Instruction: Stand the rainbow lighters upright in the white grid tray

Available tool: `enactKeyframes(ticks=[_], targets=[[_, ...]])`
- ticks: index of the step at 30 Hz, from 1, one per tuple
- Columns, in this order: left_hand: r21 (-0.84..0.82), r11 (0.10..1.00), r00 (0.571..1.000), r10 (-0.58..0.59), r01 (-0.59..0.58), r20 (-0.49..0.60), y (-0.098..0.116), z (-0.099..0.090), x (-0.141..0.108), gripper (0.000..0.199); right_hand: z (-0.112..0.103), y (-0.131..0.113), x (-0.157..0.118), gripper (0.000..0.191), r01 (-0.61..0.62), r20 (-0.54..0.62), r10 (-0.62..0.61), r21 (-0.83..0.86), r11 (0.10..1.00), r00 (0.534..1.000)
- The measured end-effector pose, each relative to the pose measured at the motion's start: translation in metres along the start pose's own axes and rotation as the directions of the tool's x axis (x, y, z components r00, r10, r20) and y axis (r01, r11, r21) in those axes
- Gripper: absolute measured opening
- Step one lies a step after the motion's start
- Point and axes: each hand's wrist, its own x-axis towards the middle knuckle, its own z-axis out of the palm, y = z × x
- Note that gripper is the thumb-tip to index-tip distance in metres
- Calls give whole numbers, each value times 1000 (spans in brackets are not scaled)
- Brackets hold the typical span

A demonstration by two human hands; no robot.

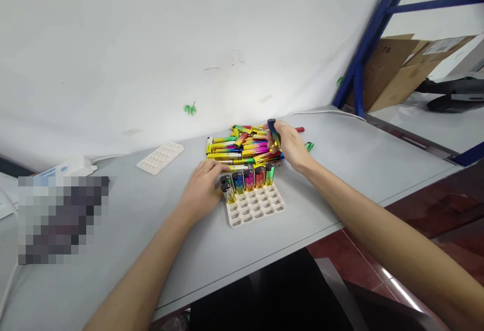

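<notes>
Two forearms (153, 265); right grip (290, 145) pinches one blue lighter (272, 128); left grip (202, 185), cannot tell; tray (259, 209) holds six lighters (248, 180).

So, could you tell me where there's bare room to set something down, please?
Bare table shows left of the left forearm, in front of the empty tray, and beyond the right forearm up to the white cable. It's crowded around the lighter pile, standing lighters, left hand and right hand.

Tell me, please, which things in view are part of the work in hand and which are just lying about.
In the job:
- lighter in the right hand
- near white tray
- standing lighters in it
- loose lighter pile by the left hand

Apparently just lying about:
- far white tray, perhaps a spare
- cardboard box
- white cable, back right
</notes>
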Motion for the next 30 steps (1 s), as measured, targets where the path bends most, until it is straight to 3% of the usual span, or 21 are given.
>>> enactKeyframes(ticks=[6,11,14,20,26,30], targets=[[100,994,999,-45,44,4,-3,1,1,44,-13,-30,-16,23,164,-16,-177,-305,938,984],[185,979,996,-87,91,-31,-2,0,-1,30,-18,-80,-47,22,234,50,-229,-244,941,972],[224,968,993,-105,116,-59,-2,-1,-2,20,-6,-95,-67,22,290,181,-246,-282,914,952],[280,952,992,-107,123,-70,-1,-2,-3,13,29,-75,-97,22,402,392,-195,-563,722,899],[270,957,994,-85,101,-69,0,-1,-3,22,45,-55,-104,22,408,416,-127,-705,580,900],[241,968,997,-62,72,-48,3,-2,-4,23,48,-58,-105,15,438,423,-133,-799,412,896]])
